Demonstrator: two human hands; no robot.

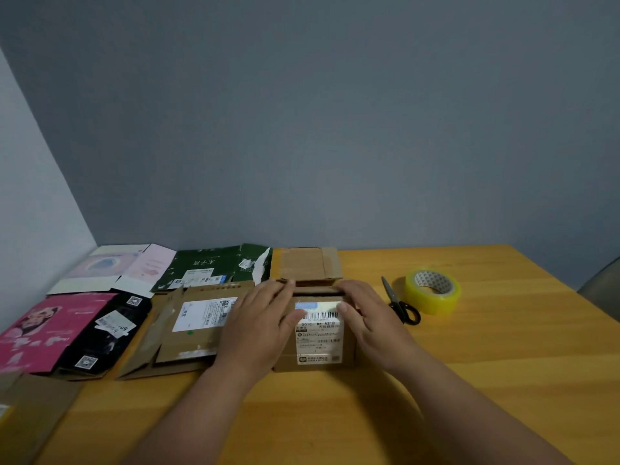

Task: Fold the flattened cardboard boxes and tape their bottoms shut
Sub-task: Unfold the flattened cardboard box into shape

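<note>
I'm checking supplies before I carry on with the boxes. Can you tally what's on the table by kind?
Brown cardboard boxes: 3 (one under both hands, one flat at left, one behind)
Printed flattened cartons: 4 (pale pink, green, bright pink, black)
Tape rolls: 1
Scissors: 1
Total: 9

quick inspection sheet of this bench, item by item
surface: wooden table, against a grey wall.
job's things: brown labelled box between both hands; flattened boxes at left, among them a green one and a pink one; yellow tape roll and scissors at right.
clutter: nothing seen.
grippers: left hand and right hand rest on the labelled box, fingers fairly straight.
cables: nothing seen.
surroundings: grey object at the right edge, unclear.
</note>
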